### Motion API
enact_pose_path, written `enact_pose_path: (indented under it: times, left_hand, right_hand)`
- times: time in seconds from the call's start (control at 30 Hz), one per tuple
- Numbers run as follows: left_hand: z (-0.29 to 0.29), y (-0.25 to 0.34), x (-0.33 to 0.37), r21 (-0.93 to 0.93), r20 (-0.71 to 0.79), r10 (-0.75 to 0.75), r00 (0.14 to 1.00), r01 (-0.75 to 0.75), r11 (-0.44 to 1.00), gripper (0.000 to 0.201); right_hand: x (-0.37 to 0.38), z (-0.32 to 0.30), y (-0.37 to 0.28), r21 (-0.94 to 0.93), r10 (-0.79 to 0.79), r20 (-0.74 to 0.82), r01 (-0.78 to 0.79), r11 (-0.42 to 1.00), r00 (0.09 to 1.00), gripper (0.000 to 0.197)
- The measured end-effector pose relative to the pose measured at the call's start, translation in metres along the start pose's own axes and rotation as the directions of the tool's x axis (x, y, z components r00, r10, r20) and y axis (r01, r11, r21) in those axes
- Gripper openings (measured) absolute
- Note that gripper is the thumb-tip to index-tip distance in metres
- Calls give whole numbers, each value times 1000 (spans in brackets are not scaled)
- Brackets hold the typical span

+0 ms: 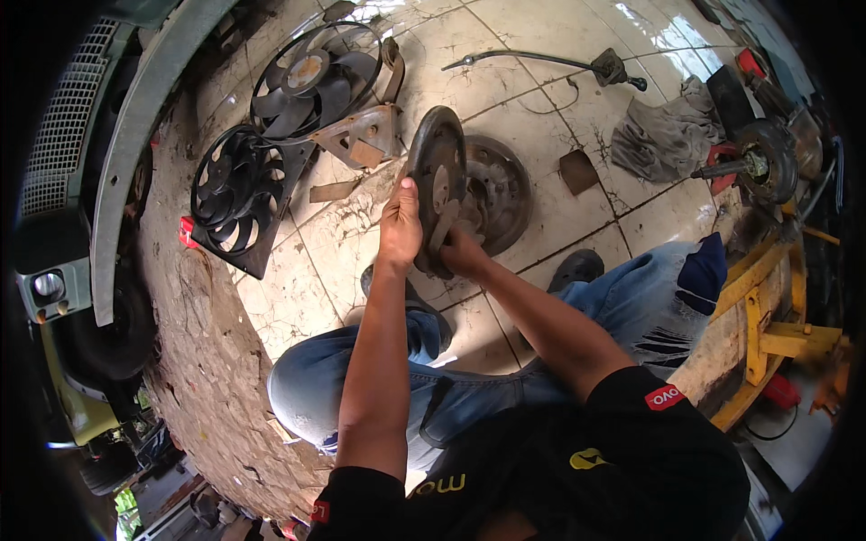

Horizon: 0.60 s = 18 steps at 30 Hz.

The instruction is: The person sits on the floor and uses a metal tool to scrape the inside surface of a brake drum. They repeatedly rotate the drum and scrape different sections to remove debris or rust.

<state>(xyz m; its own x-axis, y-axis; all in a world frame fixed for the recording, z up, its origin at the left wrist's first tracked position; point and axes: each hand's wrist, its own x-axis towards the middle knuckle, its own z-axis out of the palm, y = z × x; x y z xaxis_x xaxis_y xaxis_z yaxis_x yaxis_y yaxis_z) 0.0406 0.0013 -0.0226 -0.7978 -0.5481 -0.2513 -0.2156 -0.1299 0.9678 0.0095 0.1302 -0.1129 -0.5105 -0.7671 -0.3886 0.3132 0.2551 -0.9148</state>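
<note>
My left hand (400, 225): clamped on the disc's (440, 185) left rim.
My right hand (464, 252): at its right side; grip I cannot tell.
Disc: upright before my knees.
Round metal part (510, 203): just beyond, on tiles (564, 207).
Fans (316, 77): farther left.

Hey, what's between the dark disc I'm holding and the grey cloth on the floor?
In the head view, a round metal part, partly hidden by the dark disc, then a flat brown square, lie on the tiles before the grey cloth.
</note>
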Motion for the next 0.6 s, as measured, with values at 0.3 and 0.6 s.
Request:
enact_pose_path:
  times: [0.3, 0.6]
  left_hand:
    - [7, 6, 24, 203, 89, 1, 996, -19, 979, 73]
    - [16, 9, 14, 241, 43, 122, 992, -129, 962, 61]
  right_hand:
    - [10, -22, -53, 573, 14, 35, -32, 819, 999, 31]
    - [12, -86, -107, 807, -18, -106, 97, 583, 994, 33]
